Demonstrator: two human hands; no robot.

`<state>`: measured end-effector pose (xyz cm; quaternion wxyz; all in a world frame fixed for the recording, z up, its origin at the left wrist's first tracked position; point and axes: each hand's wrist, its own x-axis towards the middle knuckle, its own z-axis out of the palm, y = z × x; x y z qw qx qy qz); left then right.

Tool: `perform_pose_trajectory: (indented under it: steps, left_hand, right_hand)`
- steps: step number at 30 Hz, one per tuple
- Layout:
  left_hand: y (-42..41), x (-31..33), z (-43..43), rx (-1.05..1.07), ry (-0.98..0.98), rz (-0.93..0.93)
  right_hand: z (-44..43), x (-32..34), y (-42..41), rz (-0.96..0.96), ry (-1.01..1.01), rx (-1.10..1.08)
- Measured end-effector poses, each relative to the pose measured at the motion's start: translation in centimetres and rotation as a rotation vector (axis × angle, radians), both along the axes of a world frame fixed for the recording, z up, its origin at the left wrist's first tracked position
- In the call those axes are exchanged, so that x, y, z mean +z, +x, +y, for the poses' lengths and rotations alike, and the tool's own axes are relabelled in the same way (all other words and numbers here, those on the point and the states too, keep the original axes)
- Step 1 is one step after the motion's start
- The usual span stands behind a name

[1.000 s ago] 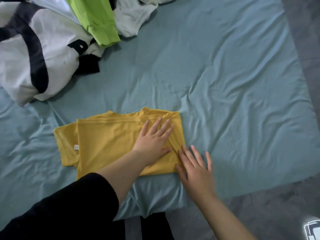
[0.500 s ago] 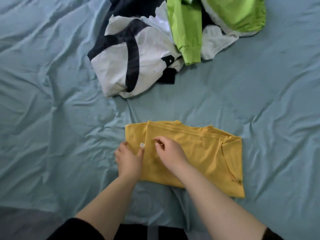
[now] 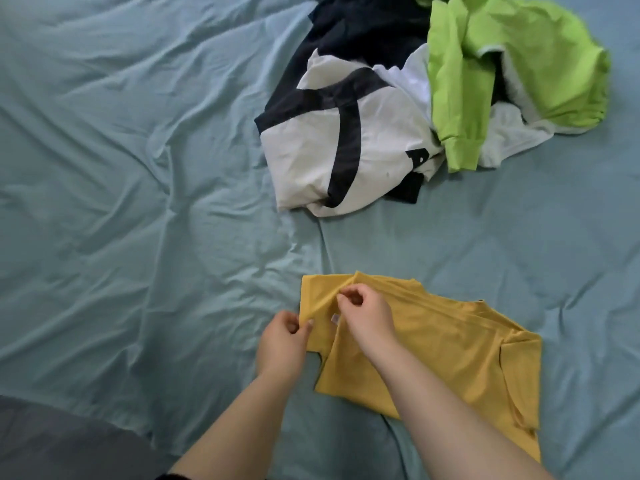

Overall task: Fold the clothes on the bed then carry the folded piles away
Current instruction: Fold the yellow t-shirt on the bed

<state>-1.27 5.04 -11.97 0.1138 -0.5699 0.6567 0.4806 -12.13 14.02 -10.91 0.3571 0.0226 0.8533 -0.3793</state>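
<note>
Yellow shirt (image 3: 450, 351), partly folded, lies on bed sheet (image 3: 138, 202) near front edge. Left hand (image 3: 282, 344) pinches its left edge; right hand (image 3: 367, 315) pinches a raised fold. Behind, well apart: unfolded pile of white-and-black garment (image 3: 311, 157) and green garment (image 3: 460, 88).

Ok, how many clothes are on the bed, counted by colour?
Yellow shirt: 1
Lime green top: 1
White top with black bands: 1
Dark navy garment: 1
Plain white garment: 1
Total: 5 that show; more may be hidden underneath.
</note>
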Motion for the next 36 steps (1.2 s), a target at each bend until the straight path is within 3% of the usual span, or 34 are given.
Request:
perform_pose_trajectory:
  steps: [2,6,9,11,13,17,22,26,28,30,31,36]
  left_hand:
    - [0.1,-0.1,0.0,-0.025,0.037,0.032]
    - [0.5,0.0,0.2,-0.062,0.086,0.094]
    - [1.1,0.1,0.8,-0.072,0.067,0.142]
    - [1.2,0.3,1.4,-0.018,0.097,0.220]
    - [1.3,0.5,1.9,-0.015,0.071,0.260]
    - [1.3,0.6,2.9,-0.161,0.037,0.305]
    - [1.2,0.5,4.0,-0.431,0.113,0.217]
    - [1.0,0.5,3.8,-0.211,0.075,0.220]
    - [0.7,0.5,3.8,-0.171,0.024,0.178]
    - [0.4,0.5,4.1,-0.230,0.026,0.100]
    - [0.3,0.5,4.3,-0.279,0.023,0.053]
    - [0.1,0.4,4.8,-0.404,-0.087,-0.101]
  right_hand:
    - [-1.5,-0.5,0.7,-0.018,0.076,0.071]
    - [-3.7,-1.3,2.2,0.160,0.376,0.251]
    - [-4.3,-1.4,2.7,0.217,0.454,0.319]
    - [-3.8,-1.0,2.2,0.213,0.370,0.250]
    - [-2.4,-0.5,1.4,0.129,0.165,0.042]
    - [1.3,-0.2,0.4,0.111,-0.031,-0.275]
    - [3.7,-0.9,-0.7,0.133,0.013,-0.222]
    - [4.4,0.1,-1.5,0.299,-0.049,-0.305]
    - [4.6,0.5,-0.9,0.140,-0.124,-0.319]
    - [4.4,0.6,0.1,-0.146,-0.145,-0.220]
    - [4.4,0.4,0.3,-0.202,-0.111,-0.171]
    - [4.6,0.0,-1.1,0.075,0.040,-0.213]
